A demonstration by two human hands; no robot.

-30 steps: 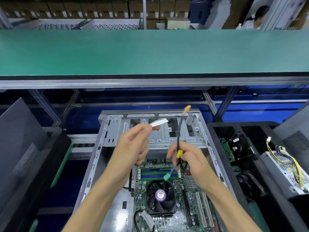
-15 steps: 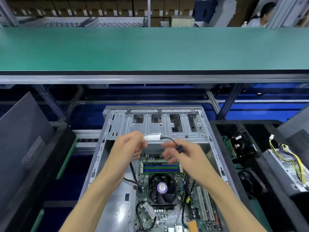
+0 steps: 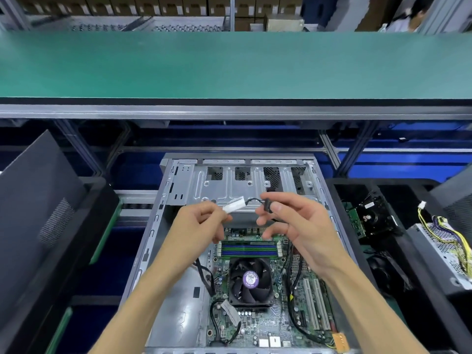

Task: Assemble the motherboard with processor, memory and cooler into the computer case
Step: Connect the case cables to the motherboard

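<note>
An open grey computer case (image 3: 184, 315) lies in front of me with the green motherboard (image 3: 268, 325) inside it. The black cooler fan (image 3: 250, 281) sits mid-board, and blue and green memory sticks (image 3: 249, 249) lie just beyond it. Above the case, my left hand (image 3: 201, 226) pinches the white-labelled end of a thin black cable (image 3: 234, 206). My right hand (image 3: 298, 226) pinches the cable's small black connector (image 3: 268, 206) between thumb and forefinger, its other fingers spread loosely.
A green conveyor belt (image 3: 235, 65) runs across beyond the case. Dark case panels (image 3: 33, 213) lean at the left. To the right stand a black bin of parts (image 3: 373, 221) and a power supply with yellow wires (image 3: 449, 249). A person is at the far top right.
Both hands dropped from the raised cable bundle with yellow and green tags. They now stretch a short cable between them, left hand still on the white label.
</note>
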